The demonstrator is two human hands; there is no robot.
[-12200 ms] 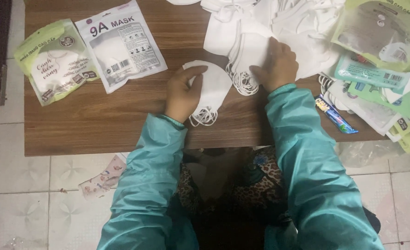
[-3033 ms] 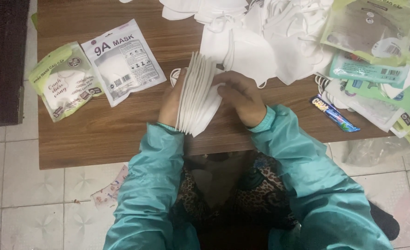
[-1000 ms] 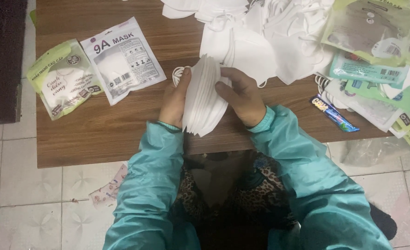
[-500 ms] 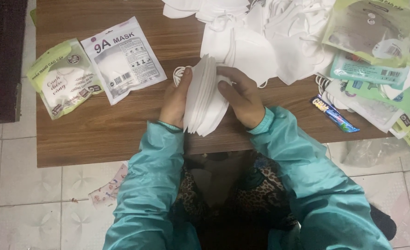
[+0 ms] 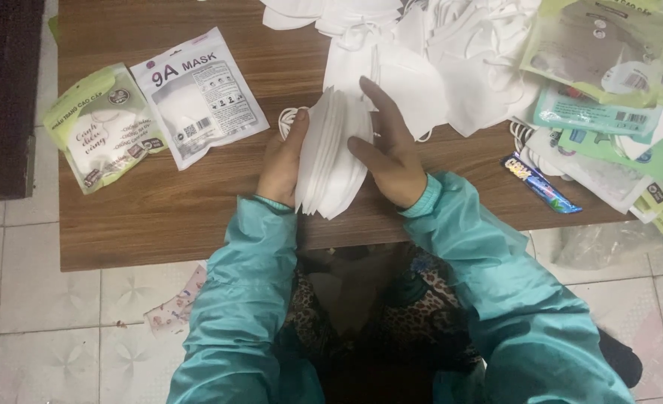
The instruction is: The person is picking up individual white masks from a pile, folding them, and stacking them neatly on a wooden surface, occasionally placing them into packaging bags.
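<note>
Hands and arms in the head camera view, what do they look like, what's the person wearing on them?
Both hands, left hand and right hand, are bare: no gloves, no visible rings. Both arms wear shiny teal jacket sleeves, left sleeve and right sleeve, ending in lighter teal ribbed cuffs at the wrists.

wood table (image 5: 159, 217) | far left: green pack (image 5: 99, 135), white pack (image 5: 200, 93) | far middle: loose masks (image 5: 451, 52) | right: pile of packs (image 5: 608, 82), blue wrapper (image 5: 541, 183) near edge

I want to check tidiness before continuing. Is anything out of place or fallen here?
Yes. A patterned paper scrap lies on the floor tiles below the table edge, left of the person's knees. A blue wrapper lies loose near the packets. Both hands hold the mask stack evenly.
</note>
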